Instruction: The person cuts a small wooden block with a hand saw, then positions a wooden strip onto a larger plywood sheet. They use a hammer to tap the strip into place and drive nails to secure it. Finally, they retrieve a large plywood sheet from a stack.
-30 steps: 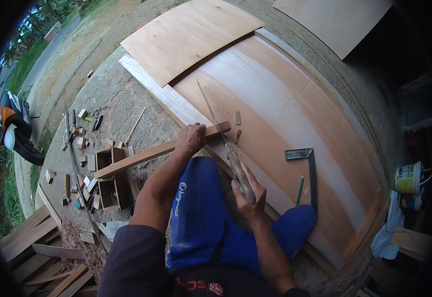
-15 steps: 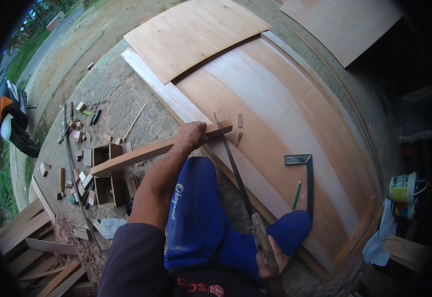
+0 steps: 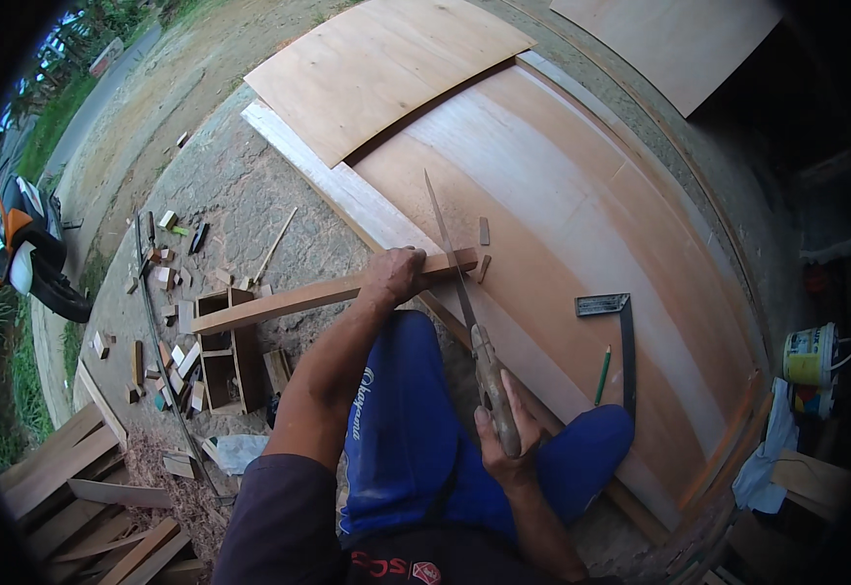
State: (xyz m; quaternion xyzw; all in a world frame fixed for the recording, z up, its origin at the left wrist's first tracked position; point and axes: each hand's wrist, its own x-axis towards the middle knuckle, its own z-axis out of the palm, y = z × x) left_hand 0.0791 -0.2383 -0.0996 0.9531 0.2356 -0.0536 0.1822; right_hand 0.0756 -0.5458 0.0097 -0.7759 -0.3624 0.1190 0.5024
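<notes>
My left hand [image 3: 393, 276] grips a long wooden batten [image 3: 289, 300] that lies across the edge of a large plywood sheet [image 3: 581, 224] on the ground. My right hand [image 3: 505, 439] holds the wooden handle of a handsaw [image 3: 456, 283]. The saw blade runs away from me and crosses the batten near its right end, just right of my left hand. My blue-trousered knee sits under both arms. Two small offcuts [image 3: 484, 232] lie on the sheet just past the batten's end.
A metal try square [image 3: 620, 331] and a green pencil [image 3: 602, 375] lie on the sheet to the right. A small open wooden box [image 3: 225, 366] and several scraps lie to the left. A paint tin [image 3: 813, 356] stands far right, planks [image 3: 64, 478] lower left, a motorbike [image 3: 16, 244] far left.
My right hand drew the saw back toward me, then pushed it forward, so the blade now reaches well past the batten. My left hand kept its hold on the batten.
</notes>
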